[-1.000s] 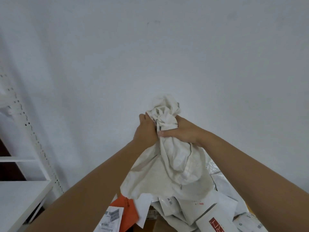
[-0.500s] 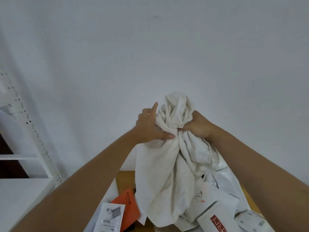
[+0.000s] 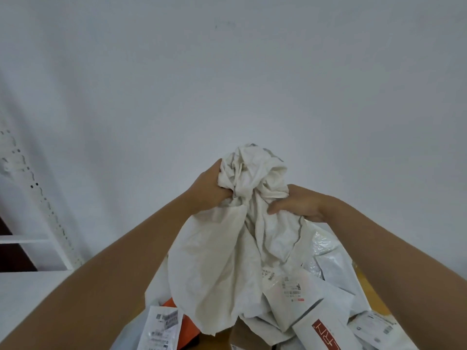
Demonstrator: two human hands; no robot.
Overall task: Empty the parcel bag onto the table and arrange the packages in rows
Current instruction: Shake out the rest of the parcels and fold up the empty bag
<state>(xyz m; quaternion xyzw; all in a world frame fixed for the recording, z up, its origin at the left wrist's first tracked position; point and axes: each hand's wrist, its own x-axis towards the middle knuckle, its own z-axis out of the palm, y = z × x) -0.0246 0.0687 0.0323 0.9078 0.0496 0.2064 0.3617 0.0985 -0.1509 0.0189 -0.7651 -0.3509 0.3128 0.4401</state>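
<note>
I hold the off-white woven parcel bag [image 3: 222,269] upside down, its bunched end raised above the table. My left hand [image 3: 209,188] grips the bunch from the left. My right hand [image 3: 298,203] clutches the fabric just below it on the right. The bag hangs limp, its lower edge over a heap of packages. In the heap lie white mailers with labels [image 3: 293,291], a white box with red lettering [image 3: 326,334], a shiny white plastic mailer [image 3: 331,256], an orange package [image 3: 182,327] and a labelled white pouch [image 3: 161,329]. Part of the heap is hidden behind the bag.
The wooden table [image 3: 366,286] shows only in small patches between the packages. A white metal shelving unit [image 3: 38,238] stands at the left, with a white surface [image 3: 30,299] below it. A plain white wall [image 3: 227,84] fills the background.
The bag has come a little lower, with its gathered end bunched larger. My left hand went from pinching below the bunch to gripping it; my right hand has shifted lower and to the right.
</note>
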